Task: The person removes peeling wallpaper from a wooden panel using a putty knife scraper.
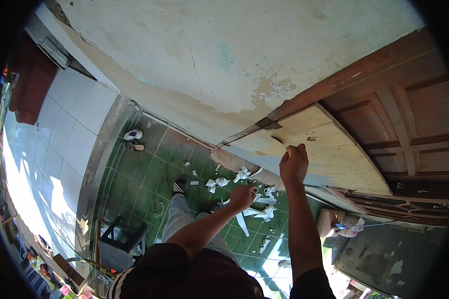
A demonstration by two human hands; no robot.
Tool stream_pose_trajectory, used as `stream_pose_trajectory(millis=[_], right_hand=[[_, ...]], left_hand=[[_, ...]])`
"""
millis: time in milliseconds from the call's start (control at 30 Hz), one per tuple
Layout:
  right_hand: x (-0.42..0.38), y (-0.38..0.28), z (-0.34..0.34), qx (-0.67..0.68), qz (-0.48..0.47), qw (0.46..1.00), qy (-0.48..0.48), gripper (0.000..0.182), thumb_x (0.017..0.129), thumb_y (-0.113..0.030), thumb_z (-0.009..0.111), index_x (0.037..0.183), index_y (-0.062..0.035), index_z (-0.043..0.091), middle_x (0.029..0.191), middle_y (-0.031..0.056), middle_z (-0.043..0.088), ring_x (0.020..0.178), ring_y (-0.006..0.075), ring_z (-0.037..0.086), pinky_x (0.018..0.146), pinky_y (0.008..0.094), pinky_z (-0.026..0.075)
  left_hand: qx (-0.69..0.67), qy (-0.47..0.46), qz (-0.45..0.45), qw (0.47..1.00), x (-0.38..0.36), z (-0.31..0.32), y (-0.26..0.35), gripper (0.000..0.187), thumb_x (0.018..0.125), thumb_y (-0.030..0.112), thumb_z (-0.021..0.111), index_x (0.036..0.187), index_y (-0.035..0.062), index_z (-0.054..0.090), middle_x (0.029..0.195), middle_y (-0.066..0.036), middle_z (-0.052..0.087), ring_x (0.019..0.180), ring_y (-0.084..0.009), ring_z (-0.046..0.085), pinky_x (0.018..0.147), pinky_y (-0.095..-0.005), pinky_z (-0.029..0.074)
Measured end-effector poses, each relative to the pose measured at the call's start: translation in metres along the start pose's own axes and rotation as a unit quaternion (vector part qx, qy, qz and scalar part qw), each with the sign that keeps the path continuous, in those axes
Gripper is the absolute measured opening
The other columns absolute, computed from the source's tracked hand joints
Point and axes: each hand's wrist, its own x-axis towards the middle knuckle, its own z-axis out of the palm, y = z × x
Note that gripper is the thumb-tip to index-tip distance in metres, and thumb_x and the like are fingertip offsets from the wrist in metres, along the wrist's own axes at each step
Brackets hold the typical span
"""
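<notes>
My right hand point(294, 163) is raised in front of a plywood panel point(334, 149) that covers the lower part of a wooden door. Its fingers are pinched at a small pale piece by the panel's surface; I cannot make out what it is. A dark curved sliver shows on the panel just above the fingertips. Lower and to the left, my left hand point(243, 197) is closed above the floor, and whatever may be in it is hidden. Beneath it, torn white scraps point(264, 209) lie scattered on the green tiles point(144, 184).
A peeling wall point(199, 55) rises ahead, and a brown panelled door point(384, 119) stands at right. A dark stool point(122, 241) is at lower left. Shoes point(133, 134) lie near the step. White tiled floor point(65, 114) extends at far left. A dark board point(379, 261) lies lower right.
</notes>
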Motion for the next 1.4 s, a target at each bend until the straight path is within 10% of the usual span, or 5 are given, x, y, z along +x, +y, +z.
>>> stream_pose_trajectory(millis=[467,600,800,1033,1400], right_hand=[[-0.005,-0.019,-0.004,-0.002,0.081,0.996,0.045,0.017,0.082,0.003,0.072,0.097,-0.0016,0.070,0.092,0.0168,0.057,0.088,0.0396,0.063,0.073,0.0514,0.052],[-0.005,-0.027,-0.008,-0.007,0.077,0.995,0.070,0.019,0.082,0.003,0.072,0.100,-0.0028,0.071,0.092,0.0159,0.057,0.087,0.0391,0.063,0.074,0.0509,0.052],[-0.011,-0.030,-0.001,-0.011,0.104,0.992,0.077,0.019,0.083,0.003,0.072,0.101,-0.0021,0.073,0.092,0.0160,0.057,0.087,0.0382,0.063,0.075,0.0513,0.052],[-0.011,-0.040,-0.003,-0.019,0.119,0.987,0.104,0.020,0.082,0.005,0.072,0.101,-0.0005,0.074,0.091,0.0162,0.061,0.084,0.0365,0.064,0.073,0.0487,0.052],[-0.010,-0.032,0.008,0.005,0.132,0.984,0.117,0.017,0.083,0.005,0.072,0.099,0.0008,0.075,0.089,0.0164,0.062,0.082,0.0373,0.064,0.073,0.0484,0.053]], left_hand=[[-0.009,-0.007,-0.032,0.999,0.030,-0.032,0.035,0.036,0.081,0.010,0.079,0.117,0.0061,0.076,0.090,-0.013,0.077,0.088,-0.0336,0.075,0.081,-0.0474,0.059],[0.081,0.020,0.126,0.989,0.043,-0.015,0.017,0.041,0.075,0.005,0.080,0.116,0.0041,0.074,0.111,-0.019,0.074,0.105,-0.0386,0.069,0.092,-0.0476,0.055],[0.113,-0.213,0.013,0.970,0.056,-0.012,0.020,0.039,0.078,-0.005,0.070,0.116,0.0030,0.072,0.117,-0.023,0.073,0.102,-0.0420,0.070,0.089,-0.0494,0.056],[0.106,-0.039,0.207,0.972,0.051,-0.010,0.038,0.028,0.077,-0.003,0.068,0.100,0.0061,0.079,0.126,-0.025,0.069,0.120,-0.0406,0.067,0.111,-0.0532,0.050],[0.151,-0.171,0.141,0.963,0.044,-0.035,0.026,0.017,0.085,0.024,0.075,0.072,0.0134,0.078,0.072,-0.013,0.071,0.081,-0.0333,0.072,0.084,-0.0544,0.052]])
